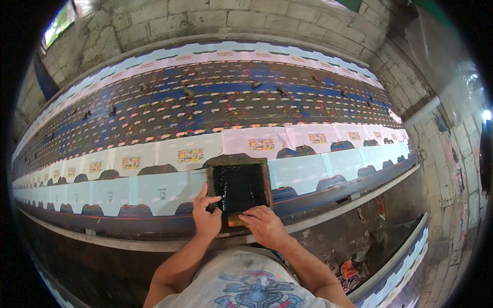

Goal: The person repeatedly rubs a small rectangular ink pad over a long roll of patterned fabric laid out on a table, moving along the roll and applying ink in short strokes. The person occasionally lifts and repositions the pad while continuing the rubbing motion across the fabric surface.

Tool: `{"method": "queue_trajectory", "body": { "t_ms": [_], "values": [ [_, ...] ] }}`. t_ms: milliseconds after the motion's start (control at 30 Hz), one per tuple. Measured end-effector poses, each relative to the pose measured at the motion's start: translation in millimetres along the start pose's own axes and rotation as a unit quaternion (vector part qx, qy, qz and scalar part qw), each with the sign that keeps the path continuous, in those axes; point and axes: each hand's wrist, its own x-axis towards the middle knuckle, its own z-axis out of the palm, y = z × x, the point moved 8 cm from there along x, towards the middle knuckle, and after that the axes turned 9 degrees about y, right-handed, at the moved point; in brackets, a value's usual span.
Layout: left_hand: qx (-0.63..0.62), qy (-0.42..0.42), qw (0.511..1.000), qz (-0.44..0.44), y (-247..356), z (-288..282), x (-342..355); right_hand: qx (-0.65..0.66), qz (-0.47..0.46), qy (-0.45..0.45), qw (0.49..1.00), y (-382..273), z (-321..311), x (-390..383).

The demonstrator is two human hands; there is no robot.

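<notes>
A small wooden-framed printing screen (239, 167) with a black inked mesh lies flat on a pale blue fabric piece at the near edge of a long printing table (154, 226). My left hand (206, 214) rests on the frame's lower left corner, fingers curled over its edge. My right hand (264, 225) presses on the frame's near edge, where a small squeegee seems to sit under the fingers, mostly hidden.
Rows of white and pale blue fabric pieces (190, 154) with coloured square prints line the table's near side. Beyond them runs a dark blue, paint-speckled surface (215, 102). A concrete block wall (246, 20) stands behind. A second table edge (400, 267) is at lower right.
</notes>
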Motion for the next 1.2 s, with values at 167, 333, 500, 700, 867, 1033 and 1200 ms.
{"method": "queue_trajectory", "body": {
  "t_ms": [167, 333, 500, 700, 867, 1033, 1200],
  "values": [
    [-0.011, -0.012, 0.999, 0.042, 31.3, 34.0, -10.0, 0.035, 0.010, 0.045, 0.998, 33.2, -32.3, -25.0],
    [-0.068, 0.031, 0.996, 0.052, 61.1, 107.0, -30.0, 0.029, 0.012, 0.057, 0.998, 79.4, -90.6, -54.0],
    [-0.050, 0.025, 0.998, 0.033, 78.7, 182.4, -49.1, 0.032, 0.041, 0.059, 0.997, 134.7, -149.6, -85.5],
    [-0.084, 0.014, 0.996, -0.042, 74.7, 234.8, -60.9, 0.060, 0.029, 0.048, 0.997, 170.6, -188.8, -99.6],
    [-0.063, 0.007, 0.996, -0.068, 70.2, 238.2, -62.8, 0.089, 0.014, 0.020, 0.996, 176.6, -196.8, -93.6],
    [-0.063, 0.011, 0.996, -0.065, 74.7, 238.4, -63.9, 0.005, -0.059, -0.029, 0.998, 166.7, -186.2, -86.5],
    [-0.050, 0.020, 0.997, -0.051, 77.6, 243.0, -65.2, -0.061, -0.084, -0.119, 0.987, 162.3, -179.7, -71.7]
  ]
}}
